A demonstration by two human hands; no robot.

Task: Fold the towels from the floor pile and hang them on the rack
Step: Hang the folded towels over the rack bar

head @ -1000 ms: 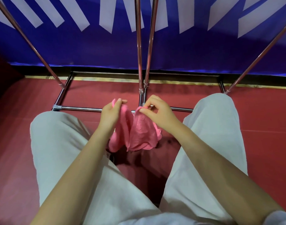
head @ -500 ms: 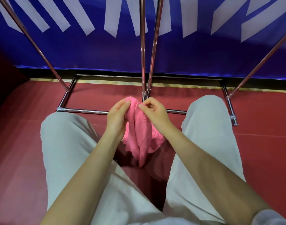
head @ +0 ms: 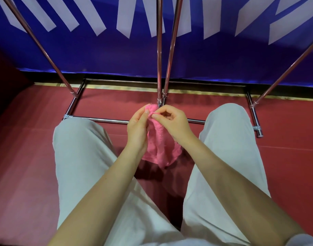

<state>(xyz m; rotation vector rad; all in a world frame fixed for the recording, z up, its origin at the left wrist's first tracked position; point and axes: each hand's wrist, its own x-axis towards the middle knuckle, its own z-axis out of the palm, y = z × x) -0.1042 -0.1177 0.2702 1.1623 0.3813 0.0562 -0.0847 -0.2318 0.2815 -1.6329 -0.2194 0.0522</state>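
Towel: small pink towel, bunched and doubled over, hanging in the air between two knees, above the red floor and just in front of the rack's near bottom bar.
Left hand: left hand at the towel's upper left edge, grip clamped on the cloth with thumb and fingers pinching its top (palm side pressed along the towel's side).
Right hand: right hand at the towel's upper right edge, fingers curled, grip clamped on the same top fold between thumb and forefinger, fingertips nearly touching those of the left hand.
Rack: metal rack standing on the floor straight ahead, two shiny poles rising close together at centre, slanted poles at far left and right, rectangular base frame lying flat (no towel visible on any bar in view).
Legs: pale trousers on both legs, spread to either side of the towel.
Backdrop: blue banner with large white lettering behind the rack, reaching down to the floor's edge.
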